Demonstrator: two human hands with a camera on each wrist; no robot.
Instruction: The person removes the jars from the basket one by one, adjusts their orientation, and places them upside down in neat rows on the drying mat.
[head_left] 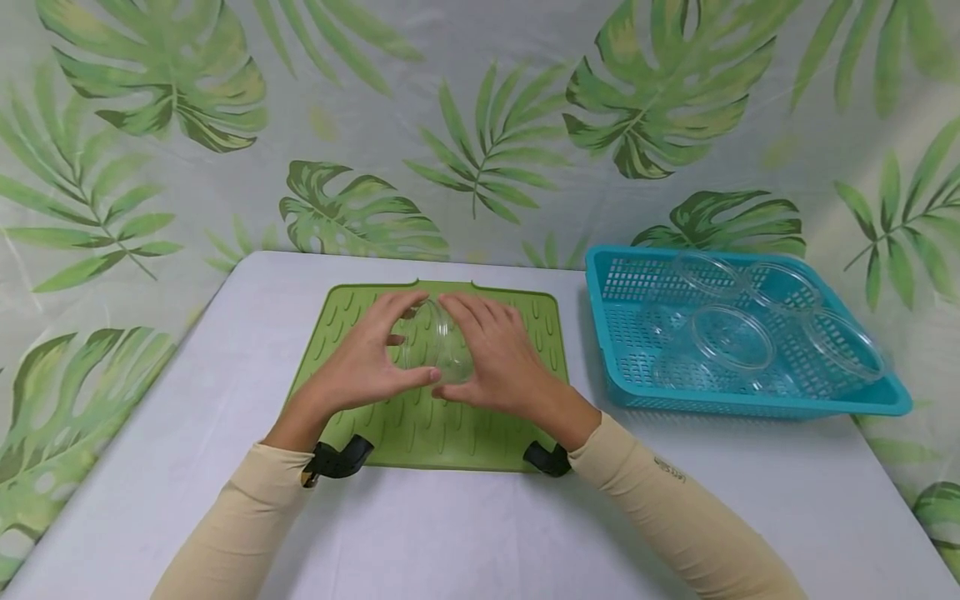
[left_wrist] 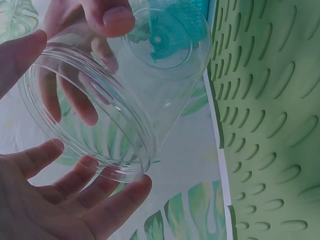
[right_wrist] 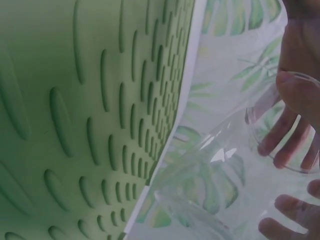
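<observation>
Clear jar: held by both hands above the green mat; the head view shows the jar [head_left: 441, 337] turned on its side between the palms.
Left hand: fingers and thumb [head_left: 367, 354] curled around the ridged end of the jar; grasping.
Right hand: fingers and thumb [head_left: 498, 358] curled around the jar's body; grasping.
Jar, ridged end: the left wrist view resolves parallel rings on the rim [left_wrist: 131, 117], which the head view leaves mostly behind fingers. Whether a separate lid sits there cannot be told.
Jar, base end: the left wrist view shows a round base with a small central mark; the right wrist view shows a curved, glossy edge at lower left.
Right fingers: the left wrist view shows several through the clear wall; the right wrist view catches only fingertips near its lower right corner.
Green mat: raised oblong ribs [head_left: 427, 437]; flat on the white table [head_left: 420, 533].
Teal basket: right of the mat [head_left: 742, 405], holding several clear jars [head_left: 731, 337]; full outline in head view only, a teal patch through the jar in left wrist view.
</observation>
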